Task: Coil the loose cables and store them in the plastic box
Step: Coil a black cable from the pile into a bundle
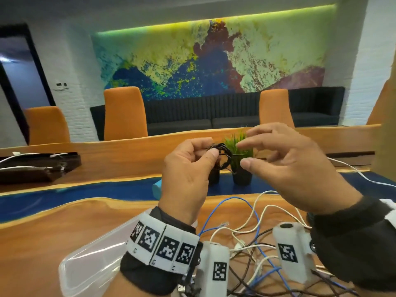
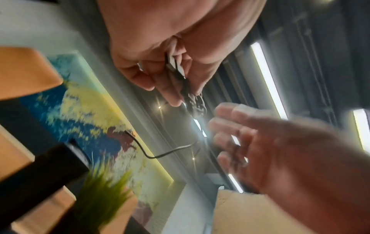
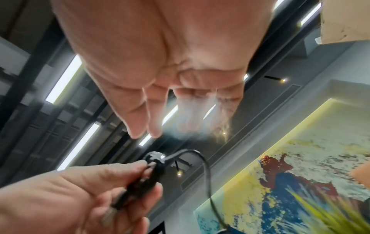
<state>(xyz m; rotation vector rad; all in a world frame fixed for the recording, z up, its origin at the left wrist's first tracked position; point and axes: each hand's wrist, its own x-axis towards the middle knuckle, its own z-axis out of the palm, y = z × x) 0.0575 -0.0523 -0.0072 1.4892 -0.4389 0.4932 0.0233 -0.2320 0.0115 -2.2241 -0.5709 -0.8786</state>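
Note:
My left hand (image 1: 192,159) is raised above the table and pinches a small coil of black cable (image 1: 221,153) between thumb and fingers. In the left wrist view the coil (image 2: 192,101) and its plug sit in those fingers, and a loose tail (image 2: 160,154) hangs from it. My right hand (image 1: 267,151) hovers just right of the coil with spread fingers and holds nothing. The right wrist view shows its straight fingers (image 3: 152,114) above the black coil (image 3: 148,177). The clear plastic box (image 1: 90,264) lies on the table below my left wrist.
A tangle of white, blue and brown cables (image 1: 257,239) lies on the wooden table (image 1: 42,228) under my hands. Two small potted plants (image 1: 240,159) stand behind the coil. A dark tray with white cables (image 1: 36,166) sits at far left. Orange chairs line the far side.

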